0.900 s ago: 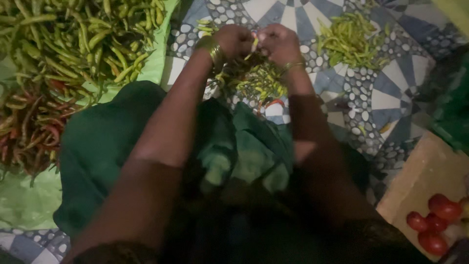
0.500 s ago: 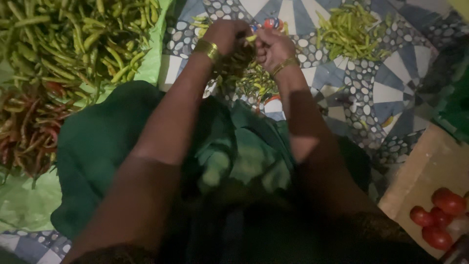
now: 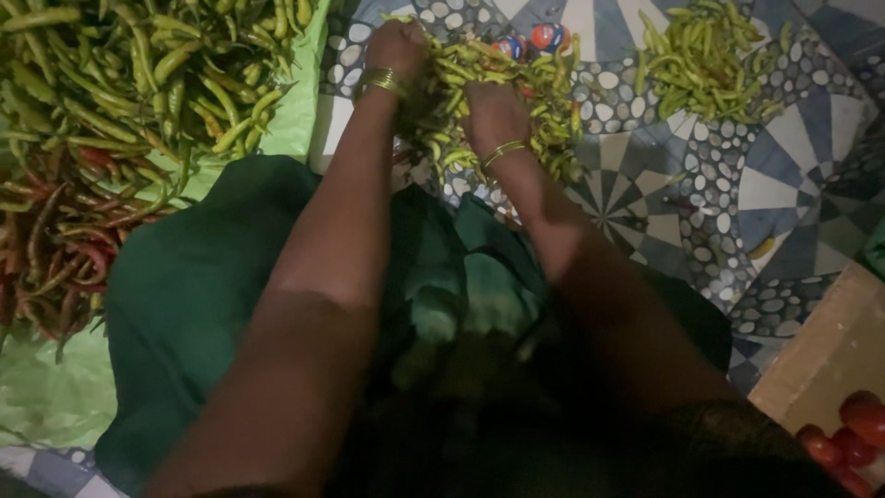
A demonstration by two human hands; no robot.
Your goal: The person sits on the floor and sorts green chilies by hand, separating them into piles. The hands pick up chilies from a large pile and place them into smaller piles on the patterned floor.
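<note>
Both hands sink into the middle chilli pile [image 3: 516,101]; left hand [image 3: 398,51] and right hand [image 3: 493,115] fingers buried, grip impossible to tell.

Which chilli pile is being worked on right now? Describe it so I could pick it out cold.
Start from the patterned blue-and-white floor mat. Three lots of chillies lie about it: a big heap on the pale green sheet at far left, a small loose pile at top right, and a middle pile between them. The middle one is yours: it alone has the left hand and right hand in it.
</note>
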